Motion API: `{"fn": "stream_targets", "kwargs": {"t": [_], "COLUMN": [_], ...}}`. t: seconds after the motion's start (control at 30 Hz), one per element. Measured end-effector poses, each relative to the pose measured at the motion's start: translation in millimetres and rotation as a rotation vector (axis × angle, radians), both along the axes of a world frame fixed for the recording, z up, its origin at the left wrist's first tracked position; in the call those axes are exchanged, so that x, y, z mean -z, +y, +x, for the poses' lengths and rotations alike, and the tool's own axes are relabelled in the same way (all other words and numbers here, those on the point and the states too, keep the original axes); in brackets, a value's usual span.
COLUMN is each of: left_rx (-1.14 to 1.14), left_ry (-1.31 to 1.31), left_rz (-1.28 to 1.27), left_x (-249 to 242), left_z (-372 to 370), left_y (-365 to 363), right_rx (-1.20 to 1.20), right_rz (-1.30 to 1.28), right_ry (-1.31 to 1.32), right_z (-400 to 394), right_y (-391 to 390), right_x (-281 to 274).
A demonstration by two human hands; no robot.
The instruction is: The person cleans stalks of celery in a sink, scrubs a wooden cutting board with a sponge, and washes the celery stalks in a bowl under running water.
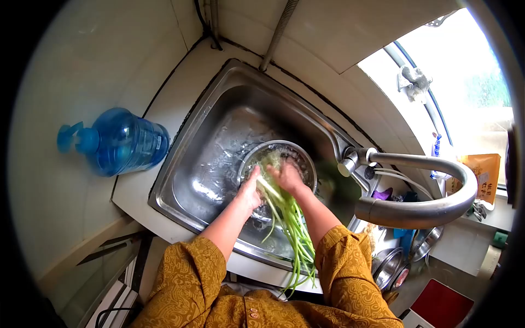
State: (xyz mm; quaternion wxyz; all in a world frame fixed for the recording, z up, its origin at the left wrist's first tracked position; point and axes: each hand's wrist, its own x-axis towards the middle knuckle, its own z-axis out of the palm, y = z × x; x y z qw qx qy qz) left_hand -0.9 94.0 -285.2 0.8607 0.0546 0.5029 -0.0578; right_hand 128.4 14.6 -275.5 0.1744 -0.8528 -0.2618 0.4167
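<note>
A bunch of green onions [294,221] runs from a round metal bowl [313,170] toward me, its long green leaves hanging over the sink's front edge. Pale stalk ends lie in the bowl's splashing water. My left hand [251,189] is closed at the left side of the bunch, by the white stalks. My right hand [286,176] is closed around the stalks from the right, with its fingertips blurred in the water. The bowl sits inside the stainless steel sink [188,180], whose floor is wet.
A curved metal faucet [421,159] arches over the sink's right side. To the left, a large blue plastic bottle [131,141] lies along the counter. Metal bowls [389,267], an orange packet [482,174] and a dark red box [442,303] are at right.
</note>
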Motion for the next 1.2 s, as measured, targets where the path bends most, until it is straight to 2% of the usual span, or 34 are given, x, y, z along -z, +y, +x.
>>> {"fn": "stream_targets", "kwargs": {"t": [0.03,0.1,0.13,0.17,0.23,0.3,0.4,0.53,0.67,0.77,0.97,1.03,1.07,1.1,1.17,1.2], "left_rx": [0.003,-0.115,-0.109,-0.116,-0.067,-0.064,-0.099,-0.160,-0.146,-0.155,-0.105,-0.147,-0.077,-0.006,0.311,0.277], "left_ry": [0.003,-0.179,-0.205,-0.205,-0.231,-0.347,-0.406,-0.377,-0.390,-0.373,-0.400,-0.335,-0.245,-0.154,0.108,0.124], "left_rz": [-0.068,-0.051,-0.025,-0.040,0.140,0.175,0.153,0.018,0.059,0.115,0.180,0.165,0.248,0.330,0.697,0.717], "left_x": [-3.6,5.6,7.8,10.0,14.2,-27.0,-44.3,-38.8,-38.0,-39.7,-42.6,-33.2,-26.6,-20.5,-7.9,2.5], "left_z": [0.4,5.7,9.5,7.6,-2.4,-5.6,-7.9,-16.1,-18.2,-17.9,-14.1,-13.6,-13.5,-13.4,-9.6,-11.4], "left_y": [2.0,3.4,3.0,3.1,0.4,5.9,5.4,9.2,9.7,8.9,4.2,1.6,-1.3,-4.4,-11.0,-18.8], "right_rx": [0.098,0.156,0.088,0.278,0.396,0.532,0.563,0.606,0.661,0.578,0.544,0.464,0.431,0.430,0.245,0.223], "right_rz": [0.104,0.180,0.191,0.294,0.364,0.477,0.617,0.529,0.527,0.556,0.572,0.544,0.468,0.470,-0.098,-0.196], "right_ry": [0.087,-0.024,0.072,0.468,0.517,0.638,0.628,0.625,0.890,0.919,0.752,0.542,0.440,0.444,-0.117,-0.159], "right_z": [2.6,-21.0,-26.3,-30.1,-29.9,-26.4,-24.5,-11.3,6.0,5.8,0.4,-0.4,-0.9,0.8,3.3,3.2], "right_y": [-0.7,-4.8,-0.1,2.6,-5.5,-16.4,-16.8,-17.2,-24.9,-23.5,-16.2,-16.5,-15.0,-13.8,-3.1,-6.8], "right_x": [-13.9,9.5,6.6,-12.0,-13.6,-16.6,-45.0,-57.3,-54.9,-59.9,-61.4,-45.7,-41.9,-38.7,-52.5,-31.6]}}
